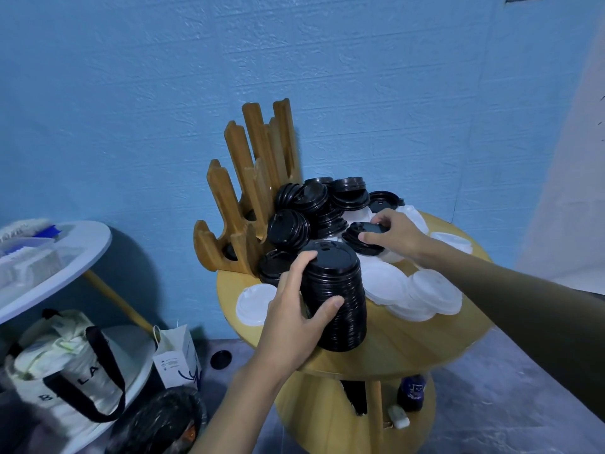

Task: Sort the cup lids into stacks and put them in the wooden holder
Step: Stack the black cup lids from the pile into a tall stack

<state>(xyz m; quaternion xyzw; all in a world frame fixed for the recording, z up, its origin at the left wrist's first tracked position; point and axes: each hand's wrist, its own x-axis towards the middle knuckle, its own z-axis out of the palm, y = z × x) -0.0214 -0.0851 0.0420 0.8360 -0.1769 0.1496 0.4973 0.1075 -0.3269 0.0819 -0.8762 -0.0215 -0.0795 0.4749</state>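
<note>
My left hand (296, 309) grips a tall stack of black cup lids (340, 303) that stands on the round wooden table (409, 348). My right hand (397, 232) pinches a short black lid stack (360, 240) lying further back among the loose lids. A heap of black lids (314, 204) sits beside the wooden holder (242, 204), which stands at the table's back left against the wall. White lids (422, 293) lie spread on the table's right side, and one white lid (253, 303) lies at the left edge.
A white round table (82, 253) with boxes stands to the left, bags (65, 365) under it. A black lid (221, 359) lies on the floor. A dark bottle (412, 393) sits on the wooden table's lower shelf. The blue wall is close behind.
</note>
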